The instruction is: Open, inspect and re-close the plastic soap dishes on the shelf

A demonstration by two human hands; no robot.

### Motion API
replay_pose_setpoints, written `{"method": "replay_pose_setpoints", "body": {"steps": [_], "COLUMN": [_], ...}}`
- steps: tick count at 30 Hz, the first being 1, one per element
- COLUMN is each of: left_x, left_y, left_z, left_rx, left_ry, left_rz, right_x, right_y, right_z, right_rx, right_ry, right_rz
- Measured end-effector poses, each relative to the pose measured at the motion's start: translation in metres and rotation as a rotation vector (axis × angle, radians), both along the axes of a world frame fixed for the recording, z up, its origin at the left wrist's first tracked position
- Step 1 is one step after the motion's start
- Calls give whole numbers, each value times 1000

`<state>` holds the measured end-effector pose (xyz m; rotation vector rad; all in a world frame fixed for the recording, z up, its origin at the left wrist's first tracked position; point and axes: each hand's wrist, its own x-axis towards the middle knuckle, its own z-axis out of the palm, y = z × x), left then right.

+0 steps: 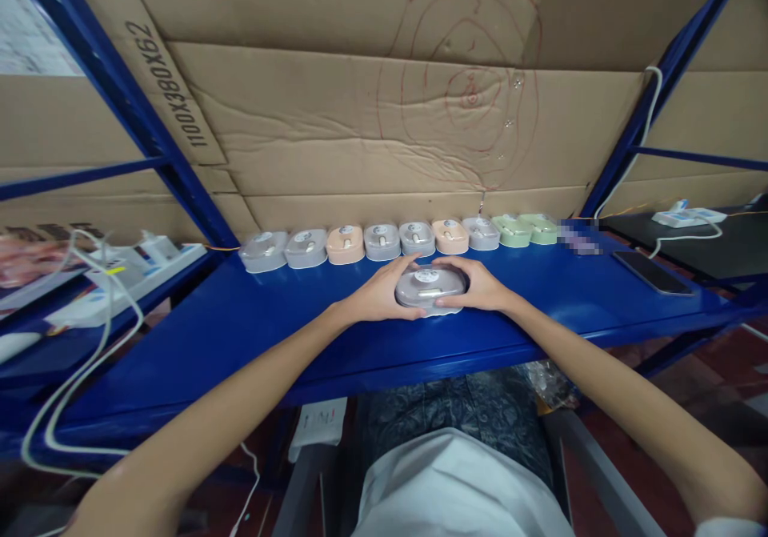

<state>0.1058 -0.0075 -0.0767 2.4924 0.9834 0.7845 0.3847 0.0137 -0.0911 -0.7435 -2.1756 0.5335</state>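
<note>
A grey oval container with a clear lid and a round white sticker point(430, 287) is between my two hands, over the middle of the blue shelf. My left hand point(384, 290) grips its left end, thumb at the front and fingers behind. Round the right end curls my right hand point(481, 285), its thumb also on the front. Behind them stands a row of similar small lidded containers: grey ones point(264, 251) at the left, peach ones point(346, 244) among them, and two green ones point(511, 230) toward the right.
A blue metal shelf point(240, 337) carries everything, backed by a cardboard wall point(336, 113) with red rings drawn on it. A dark phone point(653, 272) lies at the right. White cables point(108, 337) hang at the left near a power strip point(690, 217) on the opposite side.
</note>
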Motion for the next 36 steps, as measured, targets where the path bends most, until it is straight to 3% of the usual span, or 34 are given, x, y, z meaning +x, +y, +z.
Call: {"method": "replay_pose_setpoints", "body": {"steps": [6,12,17,21,29,36], "left_x": [-2,-1,-1,-2,-3,-1], "left_y": [1,-2,-4,-3,-4,-5], "left_z": [-3,3,8,7,8,9], "left_rx": [-80,-76,-43,-26,-23,-16], "left_ry": [-91,-7,37,27,55,67], "left_rz": [18,30,40,18,16,4], "right_x": [20,93,132,133,125,128], "right_y": [6,9,2,3,14,22], "right_z": [11,24,12,3,3,-1], "right_rx": [-95,-105,-76,-31,61,79], "right_ry": [131,6,-132,-194,-357,-375], "right_rz": [-43,-316,-458,-463,-404,-354]}}
